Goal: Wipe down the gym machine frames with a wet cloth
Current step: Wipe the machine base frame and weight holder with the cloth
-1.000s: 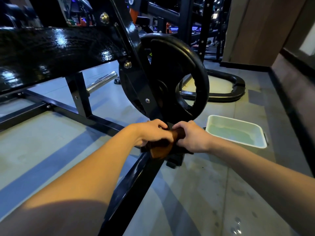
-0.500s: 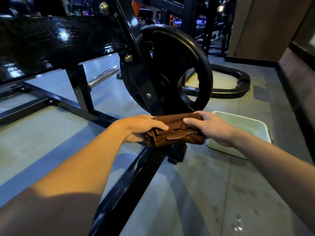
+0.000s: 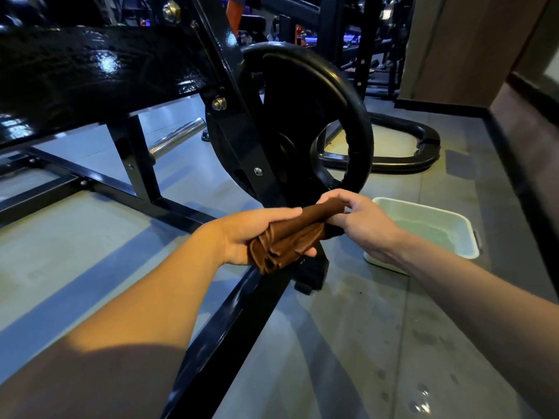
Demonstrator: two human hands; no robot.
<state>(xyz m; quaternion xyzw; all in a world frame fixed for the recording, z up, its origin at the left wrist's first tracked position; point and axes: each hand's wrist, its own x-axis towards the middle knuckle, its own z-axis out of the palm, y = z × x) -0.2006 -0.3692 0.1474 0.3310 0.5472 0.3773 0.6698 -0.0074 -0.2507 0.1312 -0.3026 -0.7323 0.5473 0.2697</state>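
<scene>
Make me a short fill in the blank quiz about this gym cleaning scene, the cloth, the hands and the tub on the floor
1. Both the left hand and the right hand hold a cloth whose colour is ____.
2. The pale tub on the floor holds ____.
3. The tub sits on the person's ____ side.
4. The round black thing just beyond the hands is a weight ____, mounted on the machine frame.

Missing words: brown; water; right; plate

brown cloth (image 3: 290, 234), black frame (image 3: 230, 325), pale-green basin (image 3: 462, 225)
</scene>
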